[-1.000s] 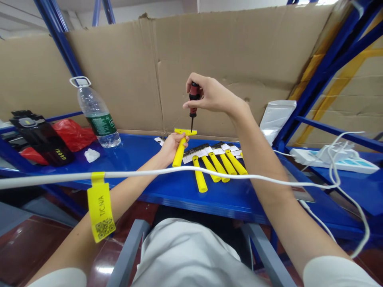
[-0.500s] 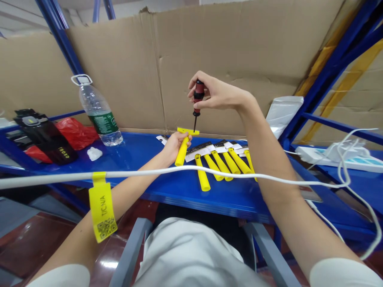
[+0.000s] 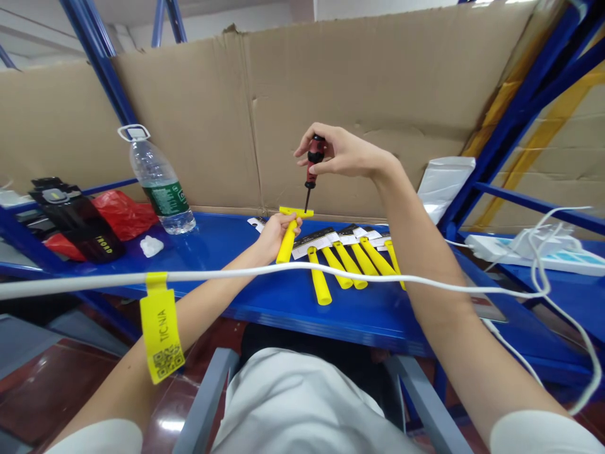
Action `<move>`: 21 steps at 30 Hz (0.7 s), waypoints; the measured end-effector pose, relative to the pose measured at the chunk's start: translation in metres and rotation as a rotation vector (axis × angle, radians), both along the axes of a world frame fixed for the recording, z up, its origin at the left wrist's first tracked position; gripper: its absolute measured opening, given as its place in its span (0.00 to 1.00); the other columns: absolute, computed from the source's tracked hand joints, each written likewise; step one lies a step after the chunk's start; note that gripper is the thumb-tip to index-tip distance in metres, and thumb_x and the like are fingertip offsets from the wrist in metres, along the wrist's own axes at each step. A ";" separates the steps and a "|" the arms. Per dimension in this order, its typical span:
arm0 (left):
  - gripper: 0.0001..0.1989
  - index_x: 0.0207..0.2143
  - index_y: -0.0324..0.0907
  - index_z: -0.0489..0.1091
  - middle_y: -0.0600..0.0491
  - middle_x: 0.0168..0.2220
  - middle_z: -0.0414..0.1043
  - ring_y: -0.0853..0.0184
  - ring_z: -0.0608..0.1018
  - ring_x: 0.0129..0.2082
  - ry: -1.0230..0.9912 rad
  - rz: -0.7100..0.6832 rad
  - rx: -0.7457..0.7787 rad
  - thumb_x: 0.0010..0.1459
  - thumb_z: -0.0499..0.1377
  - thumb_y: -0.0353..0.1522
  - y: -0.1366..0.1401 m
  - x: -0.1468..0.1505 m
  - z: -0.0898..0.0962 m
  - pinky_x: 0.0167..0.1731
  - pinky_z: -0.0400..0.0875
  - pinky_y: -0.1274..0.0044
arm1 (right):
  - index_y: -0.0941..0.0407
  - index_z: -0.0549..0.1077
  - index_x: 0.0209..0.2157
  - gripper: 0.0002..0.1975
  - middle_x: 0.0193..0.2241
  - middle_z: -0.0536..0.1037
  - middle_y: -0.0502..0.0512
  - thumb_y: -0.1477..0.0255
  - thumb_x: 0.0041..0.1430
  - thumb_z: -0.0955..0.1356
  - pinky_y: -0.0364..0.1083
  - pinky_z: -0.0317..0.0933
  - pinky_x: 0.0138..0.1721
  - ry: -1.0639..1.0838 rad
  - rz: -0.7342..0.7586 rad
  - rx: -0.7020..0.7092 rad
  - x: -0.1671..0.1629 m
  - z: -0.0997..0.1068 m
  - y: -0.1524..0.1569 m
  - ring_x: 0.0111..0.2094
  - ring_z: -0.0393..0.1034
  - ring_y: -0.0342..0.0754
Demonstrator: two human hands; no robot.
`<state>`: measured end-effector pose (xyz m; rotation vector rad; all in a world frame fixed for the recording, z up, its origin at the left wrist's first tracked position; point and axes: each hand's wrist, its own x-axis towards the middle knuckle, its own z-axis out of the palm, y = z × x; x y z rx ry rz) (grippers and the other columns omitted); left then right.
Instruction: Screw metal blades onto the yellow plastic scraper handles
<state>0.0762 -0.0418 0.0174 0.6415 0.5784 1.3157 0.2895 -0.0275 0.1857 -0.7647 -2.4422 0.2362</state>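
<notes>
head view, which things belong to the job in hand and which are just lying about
In the job:
- screwdriver, in the right hand
- yellow T-shaped piece, in the left hand
- likely the row of yellow handles

Apparently just lying about:
- clear bottle
- black bottle
- red bag
- white lump

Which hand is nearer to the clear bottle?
Left hand: it is right of the bottle, gripping the yellow piece; the right hand, holding the screwdriver, is farther right.

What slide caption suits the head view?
Right hand holds a screwdriver to a yellow T-shaped piece gripped in the left hand.
</notes>
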 end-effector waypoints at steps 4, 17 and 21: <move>0.11 0.41 0.40 0.71 0.48 0.34 0.78 0.71 0.78 0.27 -0.010 0.010 0.007 0.65 0.60 0.16 -0.001 -0.001 0.002 0.22 0.66 0.81 | 0.46 0.74 0.46 0.18 0.47 0.85 0.52 0.59 0.60 0.79 0.56 0.74 0.49 0.100 0.012 0.102 0.000 -0.001 0.002 0.48 0.78 0.57; 0.11 0.40 0.40 0.71 0.50 0.31 0.77 0.71 0.78 0.26 0.001 0.002 0.012 0.64 0.60 0.16 -0.004 0.001 0.004 0.21 0.66 0.83 | 0.46 0.75 0.48 0.24 0.38 0.80 0.49 0.65 0.55 0.85 0.54 0.81 0.47 0.231 0.198 -0.004 0.000 -0.010 0.033 0.47 0.81 0.57; 0.11 0.40 0.40 0.71 0.50 0.32 0.77 0.70 0.79 0.27 0.005 0.005 0.015 0.63 0.61 0.16 -0.004 0.001 0.002 0.22 0.65 0.82 | 0.47 0.73 0.48 0.26 0.40 0.83 0.50 0.67 0.54 0.85 0.55 0.81 0.47 0.224 0.203 -0.029 0.001 -0.010 0.033 0.44 0.81 0.56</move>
